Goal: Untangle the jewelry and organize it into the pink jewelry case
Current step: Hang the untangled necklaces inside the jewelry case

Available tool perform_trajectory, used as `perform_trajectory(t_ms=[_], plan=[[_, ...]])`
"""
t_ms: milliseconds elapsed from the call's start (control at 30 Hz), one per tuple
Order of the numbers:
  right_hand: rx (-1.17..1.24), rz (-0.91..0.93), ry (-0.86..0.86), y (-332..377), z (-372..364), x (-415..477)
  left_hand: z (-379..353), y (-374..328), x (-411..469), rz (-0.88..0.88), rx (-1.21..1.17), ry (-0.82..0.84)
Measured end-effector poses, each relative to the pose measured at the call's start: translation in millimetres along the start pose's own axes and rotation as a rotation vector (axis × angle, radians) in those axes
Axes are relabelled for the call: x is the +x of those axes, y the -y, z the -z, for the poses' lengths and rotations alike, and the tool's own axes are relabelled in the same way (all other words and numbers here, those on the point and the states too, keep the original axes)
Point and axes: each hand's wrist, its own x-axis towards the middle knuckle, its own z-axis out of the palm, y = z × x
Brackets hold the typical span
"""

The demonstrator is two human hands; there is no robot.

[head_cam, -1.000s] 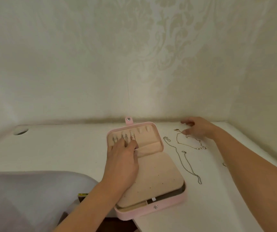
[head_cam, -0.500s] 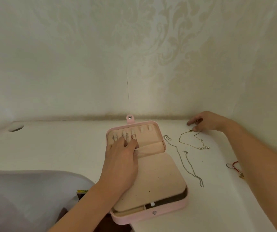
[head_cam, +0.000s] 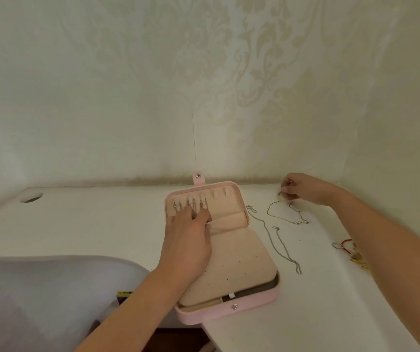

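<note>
Left hand [head_cam: 187, 246] lies flat on the open pink jewelry case [head_cam: 254, 304], fingers nearly straight. It presses the lid lining just below the hung pieces [head_cam: 191, 203] and grips nothing.

Right hand [head_cam: 305, 189] is out right of the case, level with its far edge. The fingertips are curled and pinch one end of the gold chain [head_cam: 281, 218]. The rest of that chain lies loose on the table [head_cam: 89, 224], right of the lid.

The silver chain [head_cam: 298, 268] lies just right of the case, apart from the gold one. A red cord [head_cam: 344, 242] sits further right, partly behind my forearm.

Handling, my guess: the gold chain is very light, limp and thin, so it knots easily and snags. Take it at the clasp end only, lift slow so it hangs straight, and don't drag it over the silver one. The case could slide, so hold it down.
</note>
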Motion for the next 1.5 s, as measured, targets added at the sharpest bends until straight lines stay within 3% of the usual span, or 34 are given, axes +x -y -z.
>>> perform_trajectory(t_ms=[100, 200, 400, 700, 833, 1033, 1200, 1500], plan=[[0.560, 0.031, 0.056, 23.9, 3.9, -14.2, 0.1, 0.0, -0.2, -0.004, 0.008, 0.006], [0.733, 0.027, 0.068, 60.2, 11.0, -28.0, 0.0, 0.1, -1.0, 0.000, 0.008, 0.011], [0.291, 0.164, 0.127, 130.6, 20.4, -56.7, 1.1, -1.6, -1.7, -0.001, -0.010, 0.000], [0.111, 0.348, 0.191, 213.7, 12.7, -76.4, 11.6, -6.8, -5.0, 0.012, -0.034, 0.057], [-0.057, 0.455, 0.112, 235.4, 4.7, -76.7, 9.7, -5.2, -4.6, -0.002, -0.036, 0.072], [-0.033, 0.533, 0.124, 244.3, 1.4, -65.6, 8.4, -5.3, -6.3, -0.058, -0.095, -0.049], [-0.015, 0.480, 0.142, 235.5, 1.8, -57.5, 12.1, -5.3, -6.1, -0.071, -0.123, -0.006], [-0.050, 0.528, 0.081, 215.2, -14.0, -51.5, 1.6, -0.7, -4.8, -0.091, -0.142, -0.136]])
